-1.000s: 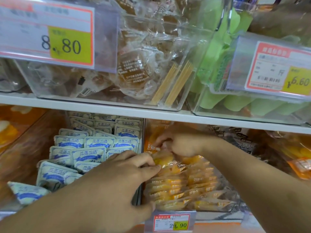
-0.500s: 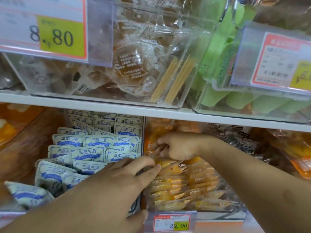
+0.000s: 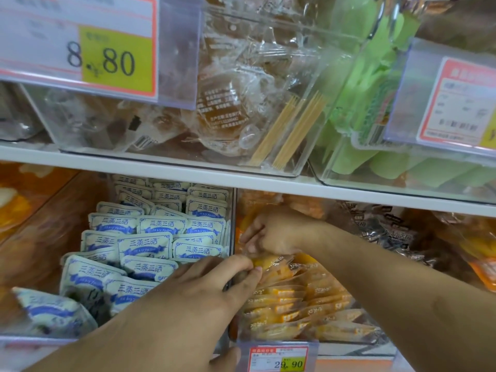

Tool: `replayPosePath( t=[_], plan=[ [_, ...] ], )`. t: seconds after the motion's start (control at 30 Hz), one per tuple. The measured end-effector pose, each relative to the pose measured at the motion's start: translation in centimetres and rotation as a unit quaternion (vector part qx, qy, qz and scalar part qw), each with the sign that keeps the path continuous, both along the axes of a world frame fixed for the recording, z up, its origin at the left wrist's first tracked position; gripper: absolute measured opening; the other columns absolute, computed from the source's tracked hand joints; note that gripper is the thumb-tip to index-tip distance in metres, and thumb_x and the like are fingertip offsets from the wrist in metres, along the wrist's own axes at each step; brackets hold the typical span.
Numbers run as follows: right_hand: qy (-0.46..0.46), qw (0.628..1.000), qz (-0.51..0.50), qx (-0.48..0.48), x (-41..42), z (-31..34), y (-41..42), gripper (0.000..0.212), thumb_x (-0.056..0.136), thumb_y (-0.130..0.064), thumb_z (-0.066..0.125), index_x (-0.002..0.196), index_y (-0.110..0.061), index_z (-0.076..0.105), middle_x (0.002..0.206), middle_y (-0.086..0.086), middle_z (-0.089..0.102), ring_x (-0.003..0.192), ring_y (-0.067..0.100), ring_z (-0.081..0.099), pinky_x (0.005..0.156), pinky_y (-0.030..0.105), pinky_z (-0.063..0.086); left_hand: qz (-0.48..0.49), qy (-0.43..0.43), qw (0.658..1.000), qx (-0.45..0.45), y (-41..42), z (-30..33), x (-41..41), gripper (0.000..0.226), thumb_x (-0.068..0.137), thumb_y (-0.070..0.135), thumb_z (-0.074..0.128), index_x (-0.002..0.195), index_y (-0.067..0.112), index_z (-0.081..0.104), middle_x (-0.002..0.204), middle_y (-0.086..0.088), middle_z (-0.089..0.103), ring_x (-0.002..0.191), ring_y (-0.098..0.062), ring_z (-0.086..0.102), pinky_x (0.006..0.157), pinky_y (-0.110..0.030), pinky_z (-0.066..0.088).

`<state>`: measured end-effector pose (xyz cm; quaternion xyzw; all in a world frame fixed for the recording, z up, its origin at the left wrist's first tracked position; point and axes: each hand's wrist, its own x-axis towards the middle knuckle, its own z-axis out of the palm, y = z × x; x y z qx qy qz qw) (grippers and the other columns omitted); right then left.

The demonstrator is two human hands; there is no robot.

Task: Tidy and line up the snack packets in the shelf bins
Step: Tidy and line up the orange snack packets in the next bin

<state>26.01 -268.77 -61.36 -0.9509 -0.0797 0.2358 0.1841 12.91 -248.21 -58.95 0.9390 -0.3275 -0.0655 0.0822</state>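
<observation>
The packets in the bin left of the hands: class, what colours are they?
White packets with blue printing, clearest in the head view.

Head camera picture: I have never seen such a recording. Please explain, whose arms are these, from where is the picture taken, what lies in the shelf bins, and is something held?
There is no machine here. A person wears a camera on the head, so the picture looks forward and down at that person's own two arms.

The arms reach into the lower shelf of a shop. The middle bin holds white and blue packets in rough rows. The bin beside it holds yellow packets standing in a row, with a 29.90 price tag in front.

The left hand pinches the top of a yellow packet near the dividing wall. The right hand, deeper in the same bin, has its fingers curled on packets at the back of the row; what exactly it grips is hidden.

Above, clear bins hold brown snacks and green packets.
</observation>
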Motion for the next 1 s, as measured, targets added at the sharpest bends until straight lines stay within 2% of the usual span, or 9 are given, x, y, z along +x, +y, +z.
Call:
replayPosePath(
  t=[0.03,0.1,0.2,0.43,0.57,0.73,0.8,0.87,1.0],
  plan=[
    [-0.013,1.0,-0.01,-0.001,0.0,0.0,0.2,0.019,0.089,-0.024,0.081,0.106,-0.033,0.082,0.098,-0.019,0.078,0.096,0.001,0.07,0.084,0.021,0.058,-0.014,-0.035,0.999,-0.011,0.3,-1.0,0.2,0.088,0.063,0.076,0.05,0.139,0.032,0.059,0.129,0.012,0.057,0.098,-0.009,0.068,0.07,-0.028,0.062],
    [-0.045,0.998,-0.03,-0.008,-0.1,0.0,0.6,0.014,0.082,-0.033,0.088,0.096,-0.034,0.084,0.099,-0.018,0.078,0.091,0.003,0.069,0.076,0.021,0.058,-0.011,-0.06,0.998,-0.014,0.6,-1.8,0.2,0.087,0.061,0.073,0.053,0.137,0.031,0.062,0.127,0.012,0.059,0.095,-0.009,0.069,0.067,-0.024,0.061],
    [-0.069,0.996,-0.039,-0.025,0.0,-0.3,1.1,0.011,0.078,-0.036,0.09,0.087,-0.036,0.084,0.093,-0.019,0.078,0.088,0.004,0.069,0.085,0.026,0.06,-0.037,-0.082,0.996,-0.015,0.2,-1.7,0.2,0.087,0.059,0.072,0.053,0.135,0.031,0.063,0.127,0.011,0.059,0.095,-0.009,0.068,0.069,-0.024,0.061],
    [-0.092,0.995,-0.032,0.001,-0.5,0.4,0.6,0.034,0.079,-0.008,0.065,0.07,-0.037,0.08,0.081,-0.017,0.076,0.078,0.007,0.072,0.069,0.033,0.066,-0.063,-0.108,0.992,-0.017,0.0,-2.1,0.1,0.094,0.056,0.073,0.067,0.14,0.032,0.058,0.131,0.011,0.058,0.097,-0.011,0.067,0.072,-0.026,0.06],
    [-0.15,0.987,-0.044,0.033,-1.2,1.1,-0.1,0.027,0.08,-0.011,0.058,0.077,-0.029,0.079,0.079,-0.016,0.072,0.074,0.003,0.064,0.064,0.022,0.051,-0.059,-0.09,0.994,-0.022,-0.2,-1.9,-0.2,0.095,0.056,0.071,0.066,0.142,0.033,0.055,0.133,0.012,0.057,0.099,-0.011,0.068,0.076,-0.025,0.058],
    [-0.248,0.968,-0.033,-0.002,-1.5,0.5,-0.8,0.02,0.092,-0.036,0.051,0.09,-0.027,0.068,0.086,-0.006,0.07,0.081,0.014,0.067,0.076,0.034,0.059,-0.037,-0.073,0.995,-0.062,-0.4,-1.6,-0.3,0.084,0.063,0.065,0.057,0.142,0.035,0.051,0.137,0.014,0.053,0.106,-0.011,0.067,0.075,-0.028,0.061],
    [-0.29,0.956,-0.038,0.017,-1.7,0.7,-1.1,0.029,0.09,-0.044,0.04,0.093,-0.028,0.063,0.086,-0.004,0.067,0.08,0.017,0.065,0.076,0.037,0.057,-0.015,-0.052,0.994,-0.094,-0.5,-1.1,-0.5,0.078,0.071,0.065,0.053,0.145,0.042,0.041,0.145,0.02,0.043,0.124,-0.012,0.057,0.091,-0.036,0.057],
    [-0.321,0.947,-0.015,0.029,-2.1,0.9,-1.4,0.026,0.09,-0.038,0.04,0.095,-0.026,0.063,0.086,-0.002,0.066,0.08,0.02,0.064,0.077,0.04,0.056,0.006,-0.029,0.995,-0.098,-0.6,-0.9,-0.5,0.074,0.077,0.067,0.047,0.147,0.053,0.024,0.151,0.031,0.026,0.141,-0.007,0.032,0.11,-0.034,0.038],
    [-0.384,0.922,0.022,0.041,-3.4,1.1,-2.2,0.012,0.095,-0.018,0.06,0.106,-0.024,0.064,0.094,-0.002,0.07,0.088,0.023,0.067,0.082,0.04,0.056,0.025,-0.056,0.99,-0.127,-1.1,-0.1,-0.7,0.075,0.084,0.067,0.042,0.151,0.055,0.009,0.152,0.04,0.015,0.143,0.002,0.011,0.114,-0.025,0.024]
  ],
)
